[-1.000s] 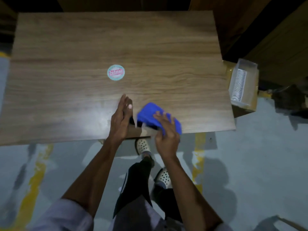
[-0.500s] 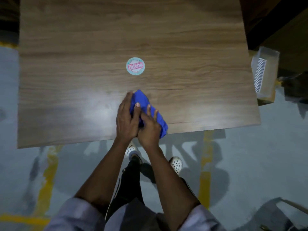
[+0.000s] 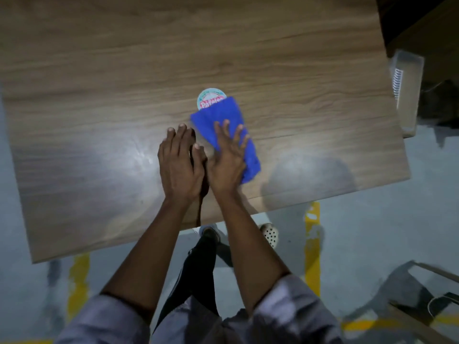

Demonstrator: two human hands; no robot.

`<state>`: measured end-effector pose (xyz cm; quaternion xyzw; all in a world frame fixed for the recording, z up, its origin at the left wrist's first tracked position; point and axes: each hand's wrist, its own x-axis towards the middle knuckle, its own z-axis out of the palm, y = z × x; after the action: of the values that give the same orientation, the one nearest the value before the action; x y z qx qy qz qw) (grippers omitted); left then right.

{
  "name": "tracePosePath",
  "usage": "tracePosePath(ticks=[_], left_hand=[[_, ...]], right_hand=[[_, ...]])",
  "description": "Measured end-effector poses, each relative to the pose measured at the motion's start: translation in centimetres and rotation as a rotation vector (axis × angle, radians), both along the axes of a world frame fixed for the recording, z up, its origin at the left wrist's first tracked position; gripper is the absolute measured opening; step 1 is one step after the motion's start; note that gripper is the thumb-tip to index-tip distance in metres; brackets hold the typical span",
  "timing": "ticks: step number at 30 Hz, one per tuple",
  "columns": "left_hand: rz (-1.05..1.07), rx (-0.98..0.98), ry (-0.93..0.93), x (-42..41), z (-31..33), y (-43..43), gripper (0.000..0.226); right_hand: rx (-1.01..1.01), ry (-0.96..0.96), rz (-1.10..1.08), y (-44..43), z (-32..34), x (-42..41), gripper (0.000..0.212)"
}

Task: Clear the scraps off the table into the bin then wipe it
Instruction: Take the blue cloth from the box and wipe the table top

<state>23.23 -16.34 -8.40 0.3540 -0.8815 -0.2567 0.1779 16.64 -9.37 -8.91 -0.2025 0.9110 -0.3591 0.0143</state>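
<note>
At frame centre, our right hand (image 3: 227, 157) pressed flat-fingered on the blue cloth (image 3: 219, 115); our left hand (image 3: 180, 162) lay open on the table (image 3: 99, 95). Ungripped, the cloth risked bunching against the sticker (image 3: 208, 97).

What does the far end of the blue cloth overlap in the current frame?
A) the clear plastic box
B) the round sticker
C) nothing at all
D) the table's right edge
B: the far end of the blue cloth hides the lower part of the round sticker on the table, while the right hand presses on the cloth with straight fingers.
</note>
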Motion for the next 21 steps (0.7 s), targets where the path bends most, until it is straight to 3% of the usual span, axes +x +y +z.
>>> tracePosePath(ticks=[2,5,6,7,9,11,15,18,21], left_hand=[[0.122,0.103,0.077,-0.4,1.8,-1.3,0.034],[0.191,0.107,0.114,-0.5,3.7,-3.6,0.032],[0.151,0.073,0.131,-0.5,3.9,-4.1,0.030],[0.106,0.054,0.145,-0.6,3.7,-4.5,0.027],[0.050,0.028,0.145,-1.2,3.1,-5.0,0.024],[0.003,-0.021,0.106,-2.1,2.3,-5.2,0.024],[-0.076,-0.100,0.095,-4.0,1.3,-6.2,0.025],[-0.097,-0.136,0.162,-5.0,1.3,-6.4,0.023],[0.033,-0.076,0.220,-5.9,1.7,-8.1,0.017]], right_hand=[[-0.163,-0.257,0.101,-2.8,2.0,0.7,0.047],[-0.475,-0.826,0.072,-4.0,5.0,-1.2,0.044],[-0.546,-0.846,0.006,-3.5,5.8,-1.8,0.044],[-0.553,-0.759,-0.085,-2.5,6.3,-2.2,0.046],[-0.479,-0.409,-0.266,0.1,5.7,-2.8,0.051],[-0.324,-0.111,-0.374,2.1,4.0,-4.0,0.059],[0.147,-0.016,-0.346,0.4,-0.3,-5.4,0.070],[0.039,0.082,-0.203,-4.3,-2.0,-5.4,0.058],[-0.159,-0.061,0.030,-9.9,-0.2,-5.1,0.041]])
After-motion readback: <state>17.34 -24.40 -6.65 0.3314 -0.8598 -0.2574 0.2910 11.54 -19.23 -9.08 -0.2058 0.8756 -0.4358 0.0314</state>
